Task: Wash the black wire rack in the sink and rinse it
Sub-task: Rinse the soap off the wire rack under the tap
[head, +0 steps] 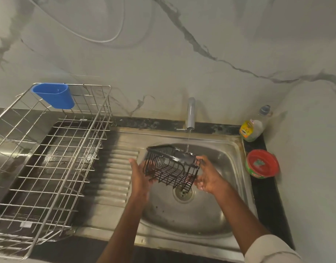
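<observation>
Rack: the black wire rack (172, 166) is held tilted over the sink (237, 149) bowl, between the two hands and above the drain (183, 193).
Left hand: the left hand (139, 174) cups the rack's left end, fingers spread and grasping the wires.
Right hand: the right hand (207, 177) pinches the right end, fingertips on the frame.
Water: the stream from the tap (190, 113) lands on the solid plate near the right fingertips.
Technique: probably best to turn the rack slowly so water runs through every wire, keeping both grips firm since wet wire likely slips.
</observation>
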